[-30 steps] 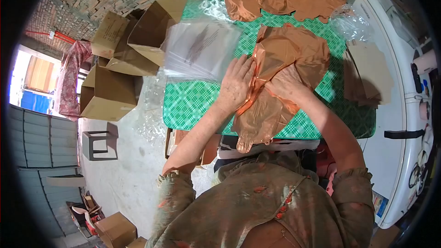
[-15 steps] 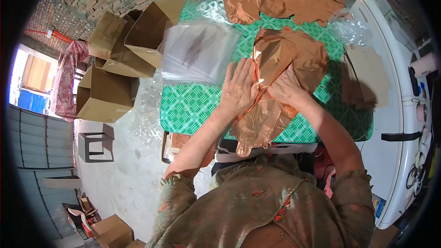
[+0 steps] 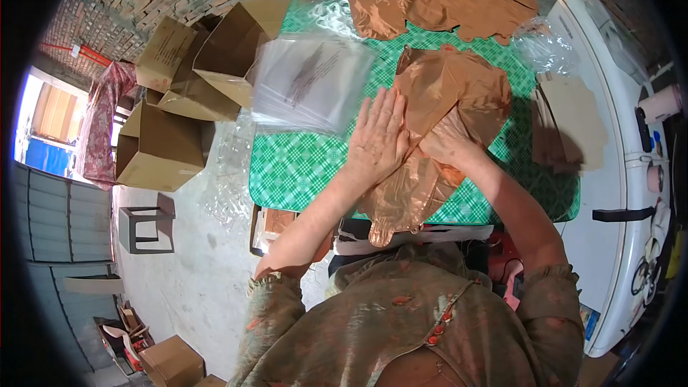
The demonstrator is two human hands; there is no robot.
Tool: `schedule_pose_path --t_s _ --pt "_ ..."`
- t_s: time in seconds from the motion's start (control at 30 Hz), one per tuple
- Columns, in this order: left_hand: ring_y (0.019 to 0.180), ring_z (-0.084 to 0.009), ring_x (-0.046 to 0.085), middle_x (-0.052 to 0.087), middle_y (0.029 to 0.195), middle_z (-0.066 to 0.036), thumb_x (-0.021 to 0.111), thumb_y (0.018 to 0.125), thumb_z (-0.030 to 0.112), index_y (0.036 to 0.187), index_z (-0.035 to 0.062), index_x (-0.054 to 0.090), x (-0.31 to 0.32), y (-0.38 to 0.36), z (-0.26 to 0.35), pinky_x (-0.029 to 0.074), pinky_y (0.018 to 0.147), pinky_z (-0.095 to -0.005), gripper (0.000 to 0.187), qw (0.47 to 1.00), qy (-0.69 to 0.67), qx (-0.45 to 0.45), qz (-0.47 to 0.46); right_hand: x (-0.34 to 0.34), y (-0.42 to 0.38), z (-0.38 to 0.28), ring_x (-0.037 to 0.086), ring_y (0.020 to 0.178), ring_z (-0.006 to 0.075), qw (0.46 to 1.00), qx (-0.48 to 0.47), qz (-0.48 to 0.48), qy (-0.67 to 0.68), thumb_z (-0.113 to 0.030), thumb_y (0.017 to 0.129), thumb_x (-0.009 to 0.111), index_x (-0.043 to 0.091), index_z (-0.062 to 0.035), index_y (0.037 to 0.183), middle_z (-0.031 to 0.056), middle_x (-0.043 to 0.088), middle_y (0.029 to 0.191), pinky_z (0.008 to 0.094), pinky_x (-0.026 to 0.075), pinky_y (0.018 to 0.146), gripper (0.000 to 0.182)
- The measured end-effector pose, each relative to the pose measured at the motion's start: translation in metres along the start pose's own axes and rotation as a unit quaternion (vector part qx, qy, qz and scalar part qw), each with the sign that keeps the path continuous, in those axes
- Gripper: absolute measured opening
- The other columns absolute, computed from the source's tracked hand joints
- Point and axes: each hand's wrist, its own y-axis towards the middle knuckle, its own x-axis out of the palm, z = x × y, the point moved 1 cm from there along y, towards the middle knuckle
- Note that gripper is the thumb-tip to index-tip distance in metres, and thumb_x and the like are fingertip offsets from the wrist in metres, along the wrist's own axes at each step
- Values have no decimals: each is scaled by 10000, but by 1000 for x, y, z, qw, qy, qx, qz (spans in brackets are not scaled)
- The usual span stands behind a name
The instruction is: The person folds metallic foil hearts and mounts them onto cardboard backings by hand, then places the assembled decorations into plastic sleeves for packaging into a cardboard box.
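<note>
A deflated copper-coloured foil balloon [image 3: 469, 79] lies creased and partly folded on the green checked table cover, its narrow tabbed end hanging over the front edge. My left hand [image 3: 378, 132] rests flat along the balloon's left edge, fingers stretched out and close together. On the balloon's middle is my right hand [image 3: 450, 140], with its fingertips tucked behind a fold of foil, so their grip is hidden. More copper foil balloons [image 3: 430, 0] lie in a loose pile at the table's far side.
Left of my hands is a stack of clear plastic sleeves [image 3: 312, 82]. Open cardboard boxes [image 3: 161, 143] stand beyond the table's left side. Flat beige card pieces [image 3: 573, 118] and a clear plastic bag [image 3: 545, 46] lie to the right, beside a white appliance [image 3: 609, 244].
My left hand has turned slightly, its fingers now closer together and tipped further right along the foil edge. The foil between my hands lies flatter and shines less. My right hand stays nearly in place.
</note>
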Motion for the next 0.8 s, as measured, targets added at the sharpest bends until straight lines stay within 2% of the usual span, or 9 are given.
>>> schedule_pose_path --t_s 0.17,0.37,0.47,0.57,0.63,0.7,0.77,0.8 --pt "1546 -379 318 337 1653 -246 534 1034 259 1585 -46 335 17 3 7 222 1271 -526 660 997 -74 -6 7 3 -5 -1 417 1406 447 997 -2 65 29 -173 898 570 558 -42 1410 225 541 1455 656 202 1189 528" --pt "1546 -379 320 341 1648 -262 510 1065 325 1579 -67 328 12 2 9 243 1261 -520 671 997 -74 -5 5 -1 -5 0 483 1311 455 999 29 -32 12 -153 849 606 632 -9 1246 244 594 1342 621 273 1165 423" --pt "1545 -376 322 342 1648 -261 506 1071 367 1582 -68 319 11 5 10 252 1256 -520 697 998 -55 -16 -21 -2 -4 -2 504 1270 446 998 21 21 57 -153 834 619 652 -4 1170 241 612 1296 604 309 1140 369" --pt "1542 -374 326 347 1647 -253 508 1071 394 1585 -67 316 7 5 11 251 1256 -520 716 997 -69 -20 -17 10 -3 6 498 1295 447 995 -7 81 56 -148 823 623 667 -17 1148 241 618 1315 622 301 1129 353" --pt "1540 -373 329 354 1645 -247 512 1068 409 1586 -66 318 8 4 12 250 1256 -521 729 998 -64 -18 -7 18 -3 10 526 1277 451 993 17 114 32 -149 833 616 665 -9 1185 251 633 1301 603 348 1110 381" --pt "1538 -373 331 361 1642 -243 514 1067 420 1586 -64 322 8 4 13 249 1255 -525 736 998 -62 -16 -4 15 -4 21 557 1253 454 991 93 42 90 -139 846 605 651 3 1234 264 646 1282 574 399 1087 416" --pt "1537 -373 333 367 1639 -239 514 1067 428 1587 -59 327 7 4 13 248 1254 -532 736 998 -62 -15 -8 -18 7 29 590 1223 456 940 218 -135 225 -119 862 590 625 19 1297 282 655 1259 534 452 1062 458" --pt "1538 -374 331 366 1640 -239 515 1066 432 1590 -52 329 6 4 13 247 1254 -536 737 998 -57 -14 -6 -2 7 53 628 1155 443 943 160 -69 284 -78 906 555 587 41 1347 294 662 1213 487 507 1006 458"
